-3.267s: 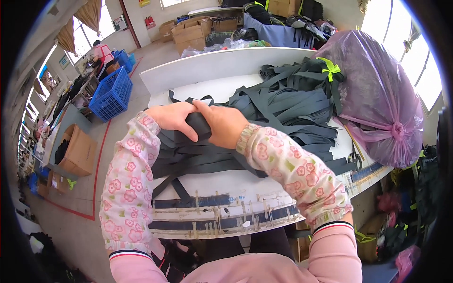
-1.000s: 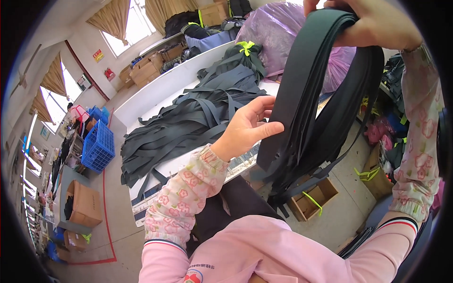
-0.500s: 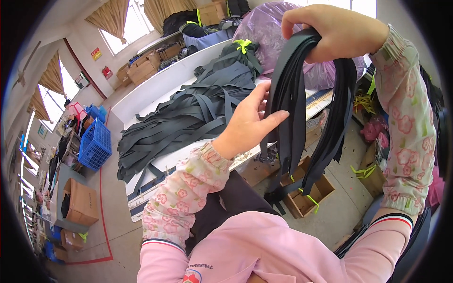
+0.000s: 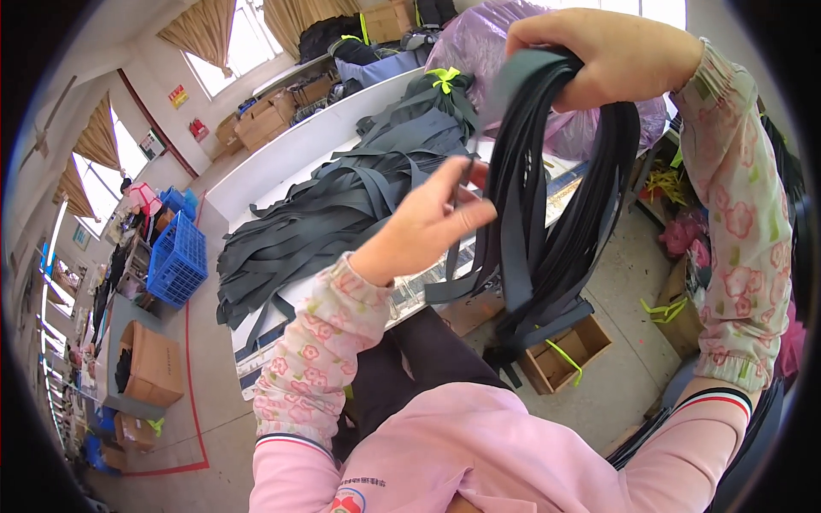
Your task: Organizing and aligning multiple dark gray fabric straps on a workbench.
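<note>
My right hand [image 4: 611, 56] is raised high and grips the folded top of a bundle of dark grey fabric straps [image 4: 547, 231] that hangs down in long loops. My left hand [image 4: 428, 224] is beside the bundle at mid height, fingertips pinching one strap at its left edge. Behind the hands, a large heap of the same dark straps [image 4: 342, 205] lies spread over a white worktable [image 4: 282, 158]. Both forearms wear pink floral sleeves.
A purple plastic bag [image 4: 505, 38] sits at the table's far end. An open cardboard box [image 4: 564, 355] stands on the floor under the bundle. A blue crate [image 4: 178, 261] and brown cartons [image 4: 152, 363] stand to the left by a red floor line.
The bundle was lifted off the table heap and held up by my right hand. In the last second my left hand closed from open fingers onto a strap at the bundle's edge.
</note>
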Tool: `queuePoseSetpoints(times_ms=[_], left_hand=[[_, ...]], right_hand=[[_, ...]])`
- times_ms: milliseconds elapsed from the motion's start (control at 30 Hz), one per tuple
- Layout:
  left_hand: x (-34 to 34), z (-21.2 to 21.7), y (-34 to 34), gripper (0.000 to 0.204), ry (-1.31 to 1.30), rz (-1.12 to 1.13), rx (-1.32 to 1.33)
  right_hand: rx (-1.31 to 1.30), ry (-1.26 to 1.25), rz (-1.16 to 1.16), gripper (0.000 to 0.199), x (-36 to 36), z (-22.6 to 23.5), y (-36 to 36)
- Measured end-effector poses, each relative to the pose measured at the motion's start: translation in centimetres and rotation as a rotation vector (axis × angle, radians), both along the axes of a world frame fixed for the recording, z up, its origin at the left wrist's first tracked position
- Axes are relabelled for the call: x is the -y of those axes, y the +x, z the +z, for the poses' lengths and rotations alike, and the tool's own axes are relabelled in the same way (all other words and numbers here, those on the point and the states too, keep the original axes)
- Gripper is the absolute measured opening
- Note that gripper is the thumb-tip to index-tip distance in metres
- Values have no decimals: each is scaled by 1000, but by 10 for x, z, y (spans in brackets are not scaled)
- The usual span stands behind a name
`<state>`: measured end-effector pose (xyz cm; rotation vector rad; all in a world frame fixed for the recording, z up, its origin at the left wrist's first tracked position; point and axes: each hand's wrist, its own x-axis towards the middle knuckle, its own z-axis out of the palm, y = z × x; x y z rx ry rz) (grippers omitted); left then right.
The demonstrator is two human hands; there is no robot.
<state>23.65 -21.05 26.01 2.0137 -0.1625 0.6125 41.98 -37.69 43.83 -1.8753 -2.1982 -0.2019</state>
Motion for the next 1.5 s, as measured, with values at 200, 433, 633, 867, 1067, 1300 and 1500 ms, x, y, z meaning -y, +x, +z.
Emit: queuePoseSetpoints(times_ms=[200,433,633,867,1067,1300,1500], left_hand=[[1,54,11,51,-157,-15,78],[15,37,19,48,-178,-50,30],[9,49,-34,54,107,233,-154],[-7,100,-142,48,686,520,-421],[12,72,-237,46,965,618,-590],[2,-72,-254,46,808,407,-696],[2,-134,-319,59,372,843,-668]], right_hand=[[-64,-175,-160,59,-14,-4,-38],[-195,-63,-45,72,-10,-15,-44],[-212,-83,71,59,9,-57,-24],[-509,-112,6,61,52,-142,1],[-552,-465,1,64,42,-258,7],[-964,-519,546,130,-68,-312,-130],[-917,-427,614,94,-142,-346,-304]])
